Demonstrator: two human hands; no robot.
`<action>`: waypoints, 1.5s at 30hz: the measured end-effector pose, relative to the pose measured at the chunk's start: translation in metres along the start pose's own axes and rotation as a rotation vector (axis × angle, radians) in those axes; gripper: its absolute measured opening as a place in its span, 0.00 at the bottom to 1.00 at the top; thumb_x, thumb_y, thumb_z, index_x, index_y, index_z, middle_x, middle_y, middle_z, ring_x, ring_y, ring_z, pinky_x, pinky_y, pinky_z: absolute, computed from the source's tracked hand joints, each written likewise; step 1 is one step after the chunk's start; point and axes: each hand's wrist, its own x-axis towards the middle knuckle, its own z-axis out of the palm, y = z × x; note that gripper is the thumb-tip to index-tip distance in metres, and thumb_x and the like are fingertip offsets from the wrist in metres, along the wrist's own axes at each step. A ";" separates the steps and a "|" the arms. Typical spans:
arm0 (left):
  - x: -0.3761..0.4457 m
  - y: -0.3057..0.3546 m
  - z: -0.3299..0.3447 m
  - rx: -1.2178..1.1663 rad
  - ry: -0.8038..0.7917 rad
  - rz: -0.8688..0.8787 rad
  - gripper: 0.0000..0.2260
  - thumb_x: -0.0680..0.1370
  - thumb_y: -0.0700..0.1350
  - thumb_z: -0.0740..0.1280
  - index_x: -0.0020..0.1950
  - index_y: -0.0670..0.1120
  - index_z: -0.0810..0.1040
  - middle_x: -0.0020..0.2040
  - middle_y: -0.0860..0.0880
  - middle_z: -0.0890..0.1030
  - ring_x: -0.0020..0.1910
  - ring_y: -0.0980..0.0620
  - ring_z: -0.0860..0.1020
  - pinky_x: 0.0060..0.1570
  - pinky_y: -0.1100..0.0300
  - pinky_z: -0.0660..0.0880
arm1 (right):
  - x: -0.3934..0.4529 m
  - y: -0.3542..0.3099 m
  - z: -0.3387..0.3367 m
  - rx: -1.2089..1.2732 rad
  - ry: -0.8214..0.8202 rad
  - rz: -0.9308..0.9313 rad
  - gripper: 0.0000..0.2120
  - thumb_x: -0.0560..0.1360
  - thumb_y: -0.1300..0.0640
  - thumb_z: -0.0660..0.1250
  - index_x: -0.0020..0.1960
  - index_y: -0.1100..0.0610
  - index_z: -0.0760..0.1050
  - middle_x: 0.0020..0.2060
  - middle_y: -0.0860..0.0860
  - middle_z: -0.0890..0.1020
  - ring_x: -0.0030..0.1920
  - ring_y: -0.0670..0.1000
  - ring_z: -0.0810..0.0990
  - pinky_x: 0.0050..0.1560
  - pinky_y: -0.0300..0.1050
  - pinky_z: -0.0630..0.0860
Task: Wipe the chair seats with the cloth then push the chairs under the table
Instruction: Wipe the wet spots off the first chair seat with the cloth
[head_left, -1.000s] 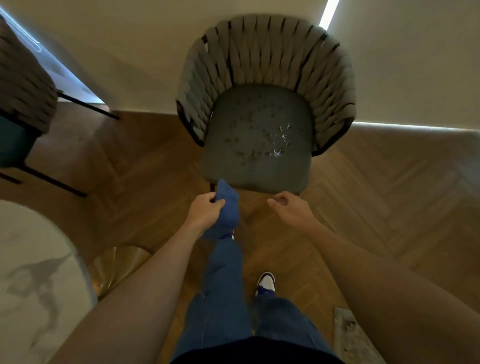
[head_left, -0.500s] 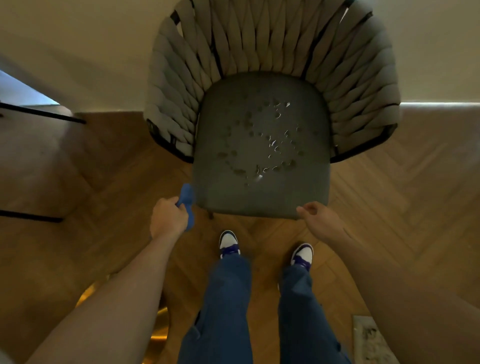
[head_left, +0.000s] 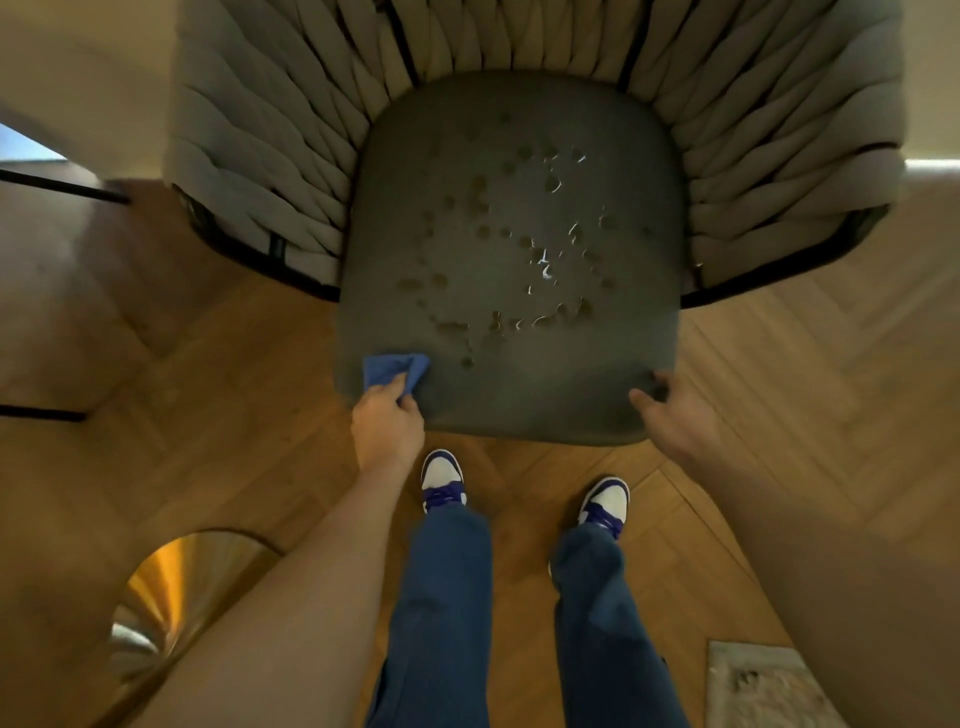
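Two changes are noted against the frame half a second ago: the cloth (head_left: 396, 372), then hanging off the front left corner of the seat (head_left: 511, 260), now lies on that corner, and the right hand (head_left: 675, 415), then just short of the front edge, now touches the front right corner. The wipe is judged to be at its very start. Droplets and damp spots (head_left: 524, 244) cover the middle of the seat, and no cleared streak shows. The left hand (head_left: 387, 426) grips the cloth, fingers curled round its near end; the bunched free end sticks out ahead of the knuckles onto the cushion, short of the nearest spots. The right hand's fingers lie over the seat edge, loosely bent; whether they clamp it or only rest there cannot be told. The chair (head_left: 249, 156) stands facing the person, close ahead of the shoes (head_left: 441, 475), not yet pushed anywhere.
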 end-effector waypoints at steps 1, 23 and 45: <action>-0.004 0.009 0.005 -0.015 0.004 -0.002 0.13 0.81 0.40 0.60 0.63 0.43 0.79 0.54 0.42 0.80 0.51 0.45 0.77 0.45 0.62 0.67 | 0.003 0.001 -0.001 0.012 0.001 0.006 0.24 0.82 0.48 0.61 0.75 0.55 0.66 0.66 0.56 0.76 0.64 0.58 0.76 0.64 0.54 0.74; -0.091 0.158 0.140 -0.131 -0.365 0.398 0.14 0.76 0.43 0.63 0.61 0.44 0.78 0.54 0.45 0.77 0.50 0.46 0.77 0.51 0.53 0.76 | 0.019 0.020 -0.019 0.002 -0.020 -0.068 0.21 0.80 0.65 0.57 0.71 0.60 0.72 0.64 0.61 0.79 0.64 0.61 0.76 0.56 0.44 0.70; -0.022 0.108 0.085 0.260 -0.169 0.315 0.17 0.80 0.41 0.59 0.68 0.51 0.74 0.60 0.44 0.74 0.54 0.41 0.75 0.50 0.50 0.73 | 0.043 0.002 -0.025 0.136 -0.027 0.056 0.34 0.77 0.44 0.70 0.77 0.55 0.61 0.70 0.54 0.74 0.65 0.57 0.77 0.60 0.53 0.78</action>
